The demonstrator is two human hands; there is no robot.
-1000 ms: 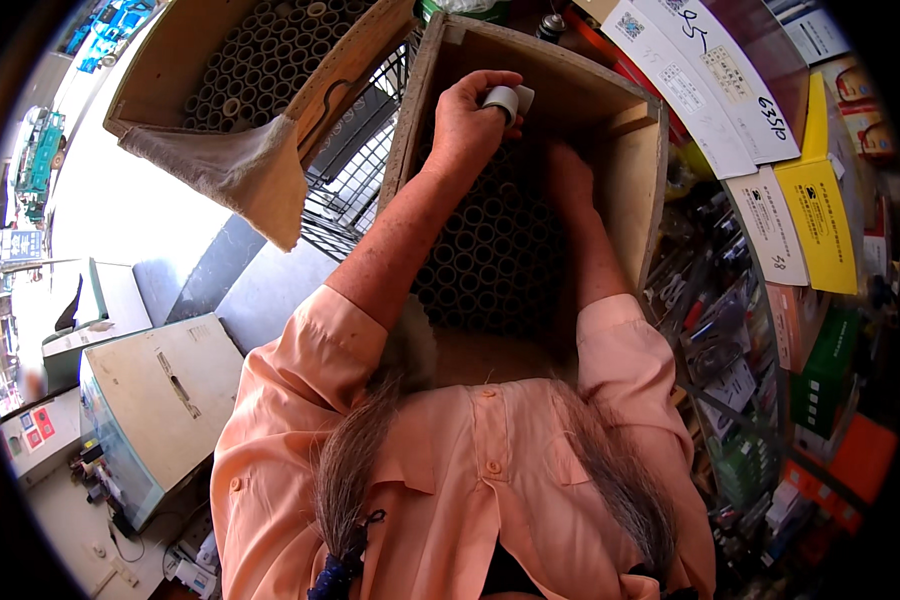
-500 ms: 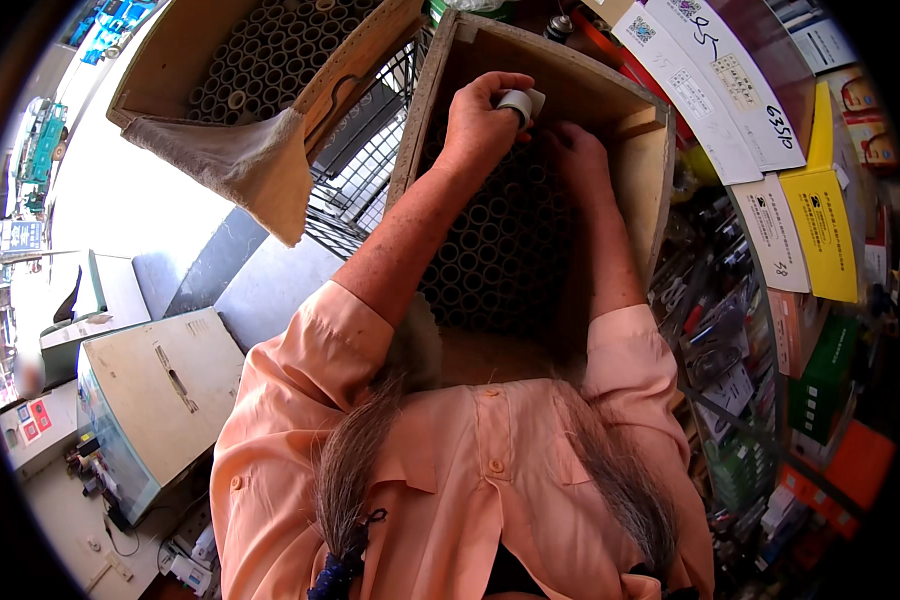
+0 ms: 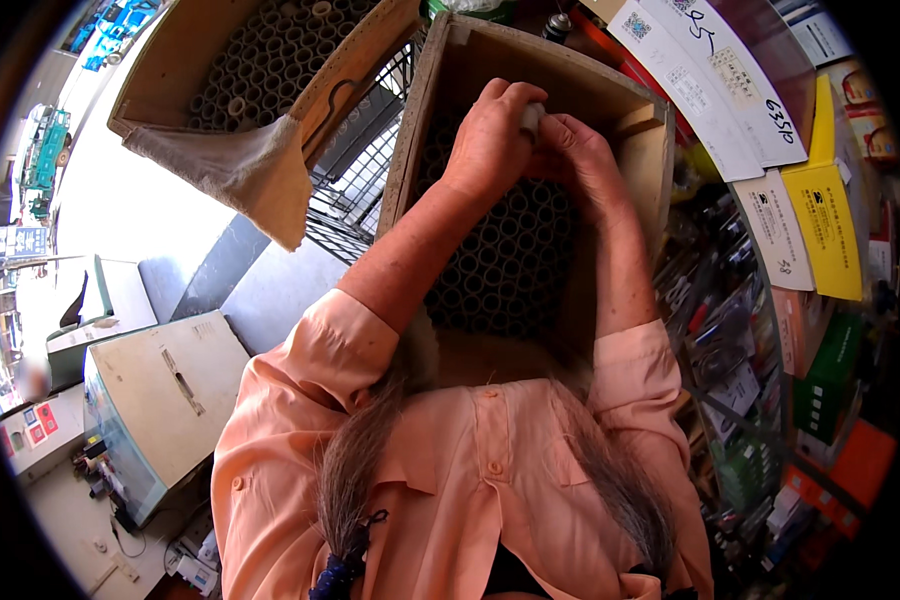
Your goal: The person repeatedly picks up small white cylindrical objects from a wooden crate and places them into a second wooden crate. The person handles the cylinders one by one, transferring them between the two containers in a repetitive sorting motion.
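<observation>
From the head view, the left hand (image 3: pixel 492 142) is gripping a small pale cylinder (image 3: pixel 532 117) in bent fingers, over the far half of the wooden box (image 3: pixel 642 165), closer to its far edge than its near one. The right hand (image 3: pixel 582 165) is sitting just beside it with its fingers curled in, but I can't tell if it's pinching anything or actually touching the cylinder. What I'd be worrying about: the fingers are hiding most of that piece, so a loose grip could be letting it slip, and with round tubes (image 3: pixel 500 250) standing packed mouth-up below, it might be ending up among them in the shadow. Knuckles could be bumping wood too, since both arms are reaching in between the raised left and right edges. For room, the far corners are leaving a bit of space around the hands, and the open top is giving the easiest way out. Past the left edge, a wire basket (image 3: pixel 345 215) and a second box (image 3: pixel 370 45) with a draping cloth (image 3: pixel 220 170) are crowding in; past the right edge, a yellow carton (image 3: pixel 825 215) is standing among other packages.
</observation>
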